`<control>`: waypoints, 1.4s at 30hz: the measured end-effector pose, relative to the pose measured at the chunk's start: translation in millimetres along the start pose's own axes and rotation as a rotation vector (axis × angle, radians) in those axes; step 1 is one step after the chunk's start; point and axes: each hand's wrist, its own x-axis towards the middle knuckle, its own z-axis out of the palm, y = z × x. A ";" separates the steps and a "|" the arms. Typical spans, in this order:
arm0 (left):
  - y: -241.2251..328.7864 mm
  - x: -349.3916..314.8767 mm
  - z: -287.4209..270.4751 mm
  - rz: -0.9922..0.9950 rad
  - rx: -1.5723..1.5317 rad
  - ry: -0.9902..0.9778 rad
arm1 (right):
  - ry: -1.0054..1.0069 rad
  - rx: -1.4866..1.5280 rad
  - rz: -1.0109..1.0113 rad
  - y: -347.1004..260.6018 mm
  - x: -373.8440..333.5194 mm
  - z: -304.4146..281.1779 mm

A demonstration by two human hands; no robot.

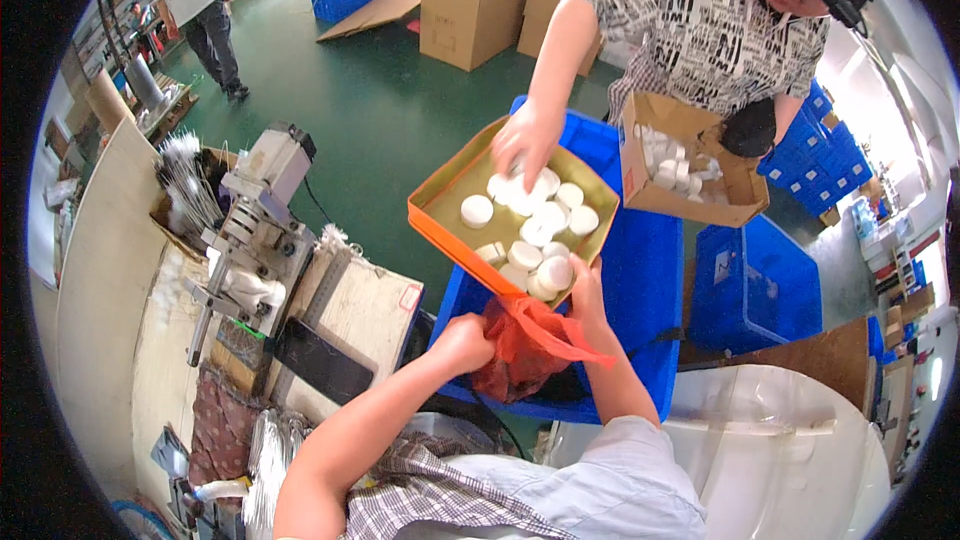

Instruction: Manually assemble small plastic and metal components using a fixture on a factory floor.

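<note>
A shallow orange tray (432,247) with a yellowish inside holds several round white discs (477,210). It is tilted toward me over a large blue bin (645,270). My left hand (465,343) is closed on the side of a red plastic bag (515,355), just below the tray's near edge. At the near right corner of the tray, my right hand (588,292) grips its rim, with the bag's loose edge across my wrist; some fingers are hidden. Across from me, a co-worker's hand (530,140) reaches into the tray among the discs.
The co-worker also has a cardboard box (690,202) of white pieces. Another blue bin (755,285) stands at right. On the left bench sit a grey machine (255,230) and a dark phone-like slab (322,358). Large cartons (470,20) stand behind; another person (200,10) is farther off.
</note>
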 end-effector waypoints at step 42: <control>-100.5 -304.1 -10.3 -0.245 -0.479 1.033 | -0.029 -0.045 0.111 -21.3 4.9 15.0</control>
